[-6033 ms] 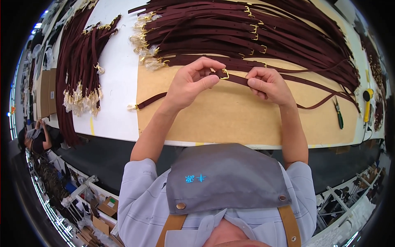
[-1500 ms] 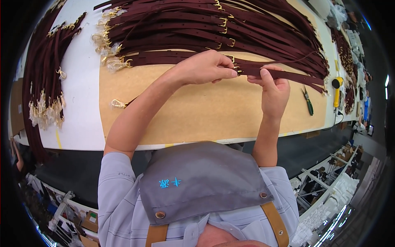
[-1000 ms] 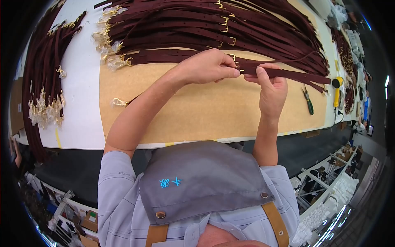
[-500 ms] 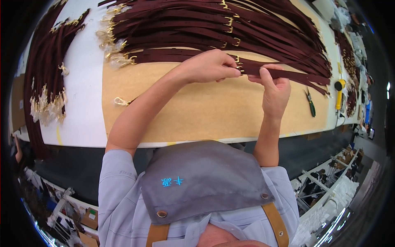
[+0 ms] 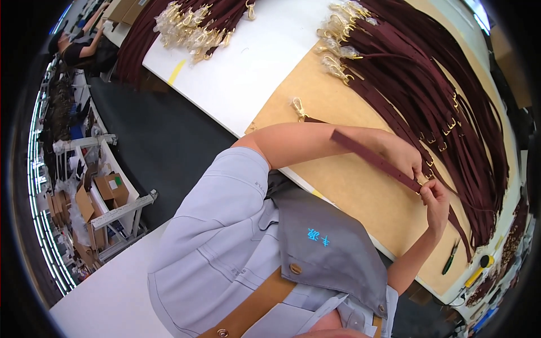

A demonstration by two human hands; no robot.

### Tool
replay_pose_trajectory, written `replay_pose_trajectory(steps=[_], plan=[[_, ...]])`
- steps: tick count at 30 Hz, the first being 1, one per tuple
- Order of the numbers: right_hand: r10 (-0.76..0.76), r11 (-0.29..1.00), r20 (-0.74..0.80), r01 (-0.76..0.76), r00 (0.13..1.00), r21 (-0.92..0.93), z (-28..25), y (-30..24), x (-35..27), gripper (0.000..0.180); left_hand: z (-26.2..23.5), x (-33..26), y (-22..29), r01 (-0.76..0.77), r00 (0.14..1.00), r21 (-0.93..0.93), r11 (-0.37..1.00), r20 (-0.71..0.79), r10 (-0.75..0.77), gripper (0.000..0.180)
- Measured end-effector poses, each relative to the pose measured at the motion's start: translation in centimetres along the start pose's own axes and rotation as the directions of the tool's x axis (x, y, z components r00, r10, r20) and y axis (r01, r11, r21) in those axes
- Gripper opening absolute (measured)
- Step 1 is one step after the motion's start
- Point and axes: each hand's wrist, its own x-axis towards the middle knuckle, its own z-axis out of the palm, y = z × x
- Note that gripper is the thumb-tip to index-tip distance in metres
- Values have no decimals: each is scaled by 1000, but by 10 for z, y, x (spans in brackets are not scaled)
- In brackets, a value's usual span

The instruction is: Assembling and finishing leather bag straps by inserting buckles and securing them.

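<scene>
A dark burgundy leather strap [image 5: 375, 161] with punched holes is between my hands. Its cut end lies back across my left wrist. My left hand [image 5: 401, 153] is closed, fingertips pinching beside a small gold buckle [image 5: 420, 183] on the strap. My right hand [image 5: 435, 201] is closed too, thumb and fingers gripping the strap at that buckle. Fingers partly hide the buckle. By my left forearm, a plastic-wrapped gold clasp [image 5: 298, 107] sits on the table, with a strip of burgundy strap running from it under the arm.
Many burgundy straps [image 5: 420, 84] with gold buckles and wrapped clasps lie beyond my hands. Another bundle [image 5: 194, 28] rests at the far left. Green-handled pliers [image 5: 450, 258] and a yellow tool [image 5: 479, 271] are at right. Brown paper [image 5: 360, 197] covers part of the white table.
The whole view has turned, so the table now slants down to the right. The strap's free end, earlier stretched out rightward past my right hand, now points back over my left wrist.
</scene>
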Motion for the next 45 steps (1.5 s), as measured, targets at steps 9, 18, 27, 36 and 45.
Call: replay_pose_trajectory(steps=[9, 18, 27, 36, 45], plan=[[-700, 586, 134, 672, 701, -452, 98, -110, -2, 32, 45, 1, -30, -529, 808, -341, 777, -481, 339, 25], [-373, 702, 478, 579, 795, -415, 129, -115, -8, 22, 7, 1, -8, 271, 962, -325, 906, 55, -268, 21], [-108, 808, -219, -42, 970, -588, 14, -92, -38, 17, 4, -5, 4, 301, 953, -434, 850, 94, -289, 17], [-93, 849, -224, -40, 970, -527, 21, -88, -42, 17, 5, -3, 6, 284, 956, -433, 855, 57, -289, 18], [-42, 998, -165, 32, 985, -59, 34, -99, -36, 10, 9, -13, 16, 68, 960, -167, 984, -258, -110, 17]])
